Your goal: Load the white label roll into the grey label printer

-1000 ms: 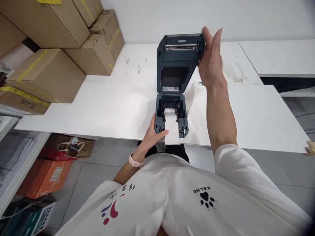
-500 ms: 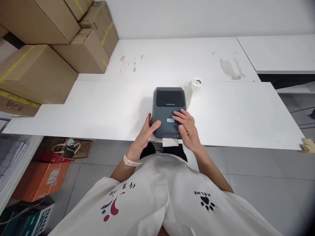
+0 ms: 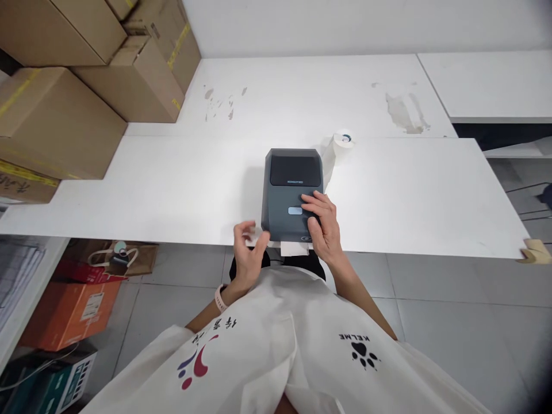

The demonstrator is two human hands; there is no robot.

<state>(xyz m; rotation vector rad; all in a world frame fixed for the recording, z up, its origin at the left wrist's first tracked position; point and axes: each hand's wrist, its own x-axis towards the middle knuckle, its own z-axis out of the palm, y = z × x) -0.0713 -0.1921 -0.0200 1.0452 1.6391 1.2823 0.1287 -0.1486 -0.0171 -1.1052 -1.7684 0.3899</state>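
A dark grey label printer point(image 3: 292, 187) sits with its lid closed at the front edge of the white table point(image 3: 172, 195). A strip of white label paper point(image 3: 294, 248) sticks out of its front slot. My right hand point(image 3: 324, 229) lies flat on the printer's top right, fingers stretched beside the small light button. My left hand point(image 3: 249, 255) hovers just off the printer's lower left corner, fingers apart and slightly blurred, holding nothing.
A white paper roll point(image 3: 343, 141) lies right behind the printer. Cardboard boxes point(image 3: 69, 109) are stacked at the table's left. Below left are an orange box point(image 3: 69, 313) and a brown bag point(image 3: 125, 259) on the floor. A second white table point(image 3: 487, 80) stands far right.
The printer lid, held up by my right hand a second ago, came down and is closed. My right hand now rests on top; my left hand has just lifted off the left side.
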